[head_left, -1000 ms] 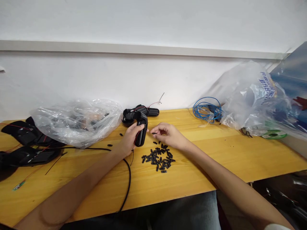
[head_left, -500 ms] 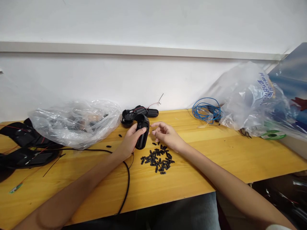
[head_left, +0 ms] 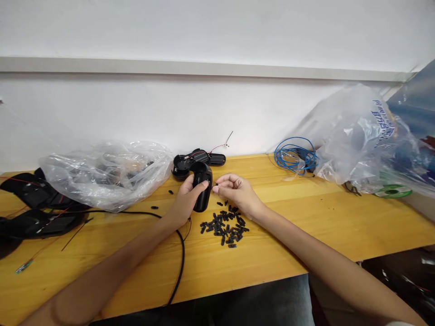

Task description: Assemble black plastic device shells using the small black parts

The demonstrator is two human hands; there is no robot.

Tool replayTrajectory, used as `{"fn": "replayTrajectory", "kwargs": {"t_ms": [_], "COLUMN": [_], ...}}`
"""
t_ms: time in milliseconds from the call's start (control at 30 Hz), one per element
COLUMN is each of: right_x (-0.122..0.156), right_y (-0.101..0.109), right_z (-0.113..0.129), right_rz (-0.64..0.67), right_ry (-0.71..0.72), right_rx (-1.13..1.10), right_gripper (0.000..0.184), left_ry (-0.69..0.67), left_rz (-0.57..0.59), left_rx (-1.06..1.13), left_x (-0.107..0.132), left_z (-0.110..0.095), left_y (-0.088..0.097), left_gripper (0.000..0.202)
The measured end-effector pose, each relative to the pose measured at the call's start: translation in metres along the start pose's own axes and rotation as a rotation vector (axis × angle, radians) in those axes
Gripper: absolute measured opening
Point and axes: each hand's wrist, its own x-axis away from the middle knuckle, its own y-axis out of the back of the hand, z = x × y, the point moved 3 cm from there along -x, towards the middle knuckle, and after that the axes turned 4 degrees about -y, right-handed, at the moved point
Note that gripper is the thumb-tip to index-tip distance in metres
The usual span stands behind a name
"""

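Note:
My left hand [head_left: 185, 199] is closed around a black curved plastic housing [head_left: 203, 199], its thumb across the front face. Just right of it, my right hand [head_left: 236, 192] pinches a small black piece [head_left: 216, 184] between thumb and fingertips, close to the housing's side but apart from it. Below both hands a loose pile of small black plastic pieces [head_left: 226, 226] lies on the wooden table [head_left: 272, 244]. Behind the held housing sits another black housing [head_left: 199, 157] with thin wires sticking up from it.
At the left lie a clear plastic bag [head_left: 112, 181] and black wired parts [head_left: 41, 222]. A black cable [head_left: 182, 262] runs over the table's front edge. Coiled blue wire [head_left: 295, 156], a large plastic bag [head_left: 356, 136] and a green spool [head_left: 392, 191] are at the right.
My right hand's fingers have drawn together around the small piece and turned it toward the housing. The left hand still holds the housing, which is turned slightly.

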Motion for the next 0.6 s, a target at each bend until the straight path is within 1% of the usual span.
{"fn": "replayTrajectory", "kwargs": {"t_ms": [167,267,400,500,600], "right_x": [0.002,0.002,0.003,0.005,0.007], "right_y": [-0.001,-0.002,-0.007,-0.011,-0.013], "right_z": [0.0,-0.003,-0.008,-0.01,-0.009], "right_rz": [-0.039,-0.047,-0.061,-0.078,-0.094], "right_ry": [-0.025,-0.011,0.024,0.033,0.057], "right_rx": [-0.021,-0.01,-0.049,-0.101,-0.133], "right_gripper": [0.05,0.047,0.047,0.046,0.048], "left_ry": [-0.043,-0.076,-0.109,-0.122,-0.098], "left_rz": [0.011,0.017,0.034,0.008,-0.026], "left_rx": [-0.048,-0.074,-0.099,-0.096,-0.1], "left_x": [0.003,0.004,0.006,0.006,0.007], "left_z": [-0.004,-0.006,-0.007,-0.005,-0.003], "left_y": [-0.003,-0.004,-0.004,-0.003,-0.003], "left_gripper": [0.049,0.047,0.043,0.047,0.053]}}
